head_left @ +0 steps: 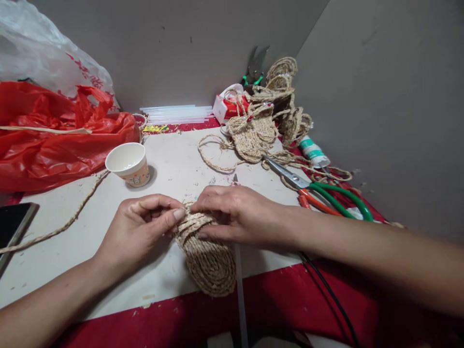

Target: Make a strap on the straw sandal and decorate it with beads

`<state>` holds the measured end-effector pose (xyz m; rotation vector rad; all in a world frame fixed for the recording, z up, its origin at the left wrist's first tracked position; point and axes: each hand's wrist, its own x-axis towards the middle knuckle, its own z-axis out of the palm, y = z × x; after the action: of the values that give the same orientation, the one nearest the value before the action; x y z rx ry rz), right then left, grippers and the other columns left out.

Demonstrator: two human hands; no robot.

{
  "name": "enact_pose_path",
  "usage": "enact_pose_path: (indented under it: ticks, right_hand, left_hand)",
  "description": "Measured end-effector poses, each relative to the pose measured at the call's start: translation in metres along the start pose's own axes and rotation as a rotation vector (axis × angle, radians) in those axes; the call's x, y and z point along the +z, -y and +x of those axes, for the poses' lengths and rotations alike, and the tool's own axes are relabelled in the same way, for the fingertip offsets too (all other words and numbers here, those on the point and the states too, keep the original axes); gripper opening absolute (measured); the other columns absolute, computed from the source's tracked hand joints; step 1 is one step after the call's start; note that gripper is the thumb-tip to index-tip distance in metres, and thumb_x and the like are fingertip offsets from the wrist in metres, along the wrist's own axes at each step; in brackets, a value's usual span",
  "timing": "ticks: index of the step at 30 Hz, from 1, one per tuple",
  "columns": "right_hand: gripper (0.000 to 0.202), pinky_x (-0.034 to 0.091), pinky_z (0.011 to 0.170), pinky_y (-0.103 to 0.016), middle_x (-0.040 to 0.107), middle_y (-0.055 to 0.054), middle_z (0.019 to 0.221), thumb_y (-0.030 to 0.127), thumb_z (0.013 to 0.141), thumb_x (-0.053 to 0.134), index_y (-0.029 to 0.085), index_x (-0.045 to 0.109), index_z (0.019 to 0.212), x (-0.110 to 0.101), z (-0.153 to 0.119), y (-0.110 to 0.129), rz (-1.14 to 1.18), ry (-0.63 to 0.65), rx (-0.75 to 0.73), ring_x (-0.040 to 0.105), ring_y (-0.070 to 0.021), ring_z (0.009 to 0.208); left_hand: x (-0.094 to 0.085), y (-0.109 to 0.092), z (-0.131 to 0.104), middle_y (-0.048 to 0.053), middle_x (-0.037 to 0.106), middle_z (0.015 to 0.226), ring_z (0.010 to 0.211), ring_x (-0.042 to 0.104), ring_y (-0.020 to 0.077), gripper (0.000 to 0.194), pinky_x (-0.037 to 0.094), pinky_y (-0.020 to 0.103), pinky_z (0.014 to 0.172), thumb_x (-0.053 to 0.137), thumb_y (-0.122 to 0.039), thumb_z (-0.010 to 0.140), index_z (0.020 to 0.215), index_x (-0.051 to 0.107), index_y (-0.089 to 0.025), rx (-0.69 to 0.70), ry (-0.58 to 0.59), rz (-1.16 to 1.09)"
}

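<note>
A small woven straw slipper (212, 266) of coiled braid lies near the board's front edge, its crossed straps toward the far end. My left hand (143, 224) pinches the slipper's far left edge between thumb and forefinger. From the right, my right hand (235, 212) grips the same end, fingers over the top and thumb against the straps. The fingertips of both hands nearly meet there. A pointed metal tip (235, 179) shows just beyond my right hand. A translucent stick (240, 295) runs down beside the slipper toward me.
A paper cup (136, 166) stands behind my left hand. Red plastic bag (54, 135) and phone (16, 224) are at left. Large scissors (297, 181), finished straw pieces (253, 133), pruners (254, 67) and a tissue pack (230, 106) lie at back right; clear sticks (176, 114) lie behind.
</note>
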<state>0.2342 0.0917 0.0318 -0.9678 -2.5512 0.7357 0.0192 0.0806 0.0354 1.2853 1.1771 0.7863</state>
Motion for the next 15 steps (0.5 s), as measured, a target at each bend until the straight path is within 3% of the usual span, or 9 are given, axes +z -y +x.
enact_pose_path:
  ticks: [3, 7, 11, 15]
  right_hand:
    - [0.033, 0.048, 0.073, -0.027, 0.065, -0.010, 0.098, 0.028, 0.085, 0.064, 0.013, 0.062, 0.114, -0.015, -0.018, 0.004, -0.037, -0.095, -0.009, 0.060, -0.0169, 0.085]
    - [0.031, 0.048, 0.073, -0.031, 0.065, -0.010, 0.100, 0.042, 0.090, 0.055, 0.018, 0.061, 0.110, -0.029, -0.061, 0.007, -0.240, -0.109, 0.224, 0.061, -0.0206, 0.085]
    - [0.033, 0.050, 0.072, -0.037, 0.063, -0.012, 0.103, 0.044, 0.090, 0.052, 0.018, 0.058, 0.109, -0.018, -0.092, 0.000, -0.422, -0.028, 0.343, 0.063, -0.0240, 0.085]
    - [0.031, 0.052, 0.074, -0.036, 0.063, -0.012, 0.105, 0.039, 0.092, 0.050, 0.016, 0.056, 0.111, 0.001, -0.092, -0.009, -0.388, -0.030, 0.357, 0.063, -0.0230, 0.088]
  left_hand:
    - [-0.002, 0.000, 0.002, -0.004, 0.059, 0.052, 0.050, 0.049, 0.0061, 0.009, 0.040, 0.016, 0.050, 0.071, -0.025, 0.076, 0.072, 0.071, -0.018, 0.058, -0.037, 0.033]
    - [-0.005, 0.001, 0.006, -0.005, 0.057, 0.053, 0.051, 0.047, 0.0054, 0.008, 0.040, 0.015, 0.050, 0.068, -0.023, 0.079, 0.074, 0.070, -0.018, 0.127, -0.069, 0.058]
    - [-0.007, 0.008, 0.011, -0.006, 0.058, 0.055, 0.050, 0.047, 0.0055, 0.004, 0.040, 0.016, 0.050, 0.067, -0.021, 0.079, 0.076, 0.068, -0.018, 0.167, -0.084, 0.119]
    - [-0.008, 0.014, 0.013, -0.004, 0.064, 0.064, 0.054, 0.050, 0.0061, 0.004, 0.043, 0.018, 0.055, 0.066, -0.020, 0.079, 0.079, 0.070, -0.018, 0.197, -0.081, 0.225]
